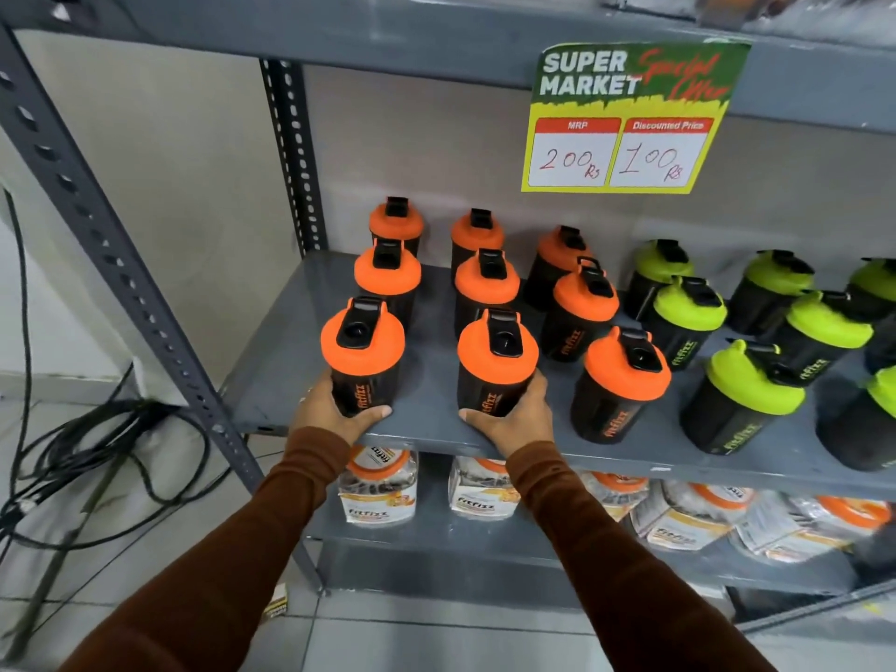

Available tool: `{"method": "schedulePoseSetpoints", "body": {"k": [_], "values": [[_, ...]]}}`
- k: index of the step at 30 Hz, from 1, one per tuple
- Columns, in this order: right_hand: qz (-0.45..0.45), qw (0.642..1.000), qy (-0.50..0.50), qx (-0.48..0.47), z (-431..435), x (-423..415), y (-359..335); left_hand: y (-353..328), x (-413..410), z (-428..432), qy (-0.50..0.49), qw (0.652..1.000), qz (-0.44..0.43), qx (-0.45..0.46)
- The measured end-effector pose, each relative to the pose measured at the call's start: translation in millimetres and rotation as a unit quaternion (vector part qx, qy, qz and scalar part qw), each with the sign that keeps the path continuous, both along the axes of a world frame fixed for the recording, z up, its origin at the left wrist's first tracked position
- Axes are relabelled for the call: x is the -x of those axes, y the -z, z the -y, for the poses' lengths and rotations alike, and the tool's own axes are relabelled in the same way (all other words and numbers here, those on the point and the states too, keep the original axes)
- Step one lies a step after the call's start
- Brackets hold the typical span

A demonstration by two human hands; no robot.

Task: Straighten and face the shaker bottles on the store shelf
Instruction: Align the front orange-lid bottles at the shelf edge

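Note:
Black shaker bottles stand in rows on a grey metal shelf (426, 424). Several have orange lids, and to their right several have lime-green lids (754, 380). My left hand (329, 412) grips the base of the front-left orange-lidded bottle (362, 354). My right hand (514, 417) grips the base of the front orange-lidded bottle of the second column (497, 358). Both bottles stand upright near the shelf's front edge, their orange logos facing me. A third front orange-lidded bottle (620, 380) stands untouched to the right.
A price sign (630, 118) hangs from the shelf above. The lower shelf holds packaged jars (378, 487) with orange lids. A slotted grey upright (97, 244) stands at the left, with black cables (72, 453) on the tiled floor beside it.

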State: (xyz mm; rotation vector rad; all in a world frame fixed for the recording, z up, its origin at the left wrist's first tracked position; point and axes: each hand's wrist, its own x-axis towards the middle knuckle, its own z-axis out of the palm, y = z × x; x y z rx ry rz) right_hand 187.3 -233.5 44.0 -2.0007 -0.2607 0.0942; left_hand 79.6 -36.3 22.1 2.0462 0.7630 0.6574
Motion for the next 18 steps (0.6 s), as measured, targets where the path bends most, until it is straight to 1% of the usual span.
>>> {"method": "schedulePoseSetpoints", "body": {"k": [11,15,18], "values": [[-0.005,1.0,-0.02,0.004,6,2,2,-8,2,9,0.006,1.0,-0.008,0.012],[-0.01,0.999,-0.04,0.009,9,1,0,-11,5,10,0.029,0.999,-0.024,0.008],[-0.018,0.999,-0.045,0.017,10,1,0,-12,6,9,0.024,0.999,-0.037,0.014]]}}
